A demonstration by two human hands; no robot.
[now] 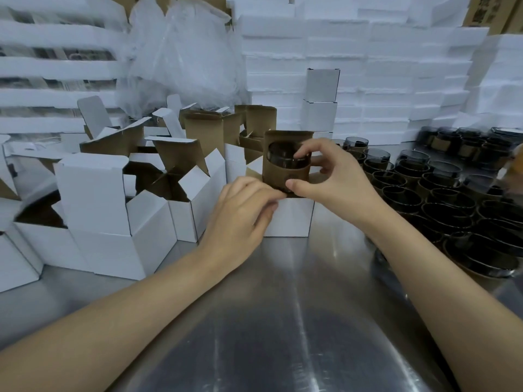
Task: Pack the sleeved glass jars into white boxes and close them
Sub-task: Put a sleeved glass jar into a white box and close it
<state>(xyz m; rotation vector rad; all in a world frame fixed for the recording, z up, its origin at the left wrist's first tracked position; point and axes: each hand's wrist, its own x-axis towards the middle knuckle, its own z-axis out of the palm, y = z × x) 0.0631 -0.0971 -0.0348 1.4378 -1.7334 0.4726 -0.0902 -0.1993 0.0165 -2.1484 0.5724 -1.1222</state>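
Observation:
A dark glass jar in a brown cardboard sleeve (285, 165) stands half inside an open white box (291, 217) at the middle of the steel table. My right hand (328, 176) pinches the jar, thumb low on the sleeve and fingers over its rim. My left hand (240, 216) grips the box's top left edge beside the sleeve. The box's lower part shows; its opening is hidden behind the hands.
Several open white boxes (113, 205) crowd the left of the table (283, 306). Many sleeved dark jars (441, 199) fill the right side. Two closed white boxes (321, 103) are stacked behind, before walls of white foam. A plastic bag (181, 58) hangs at the back.

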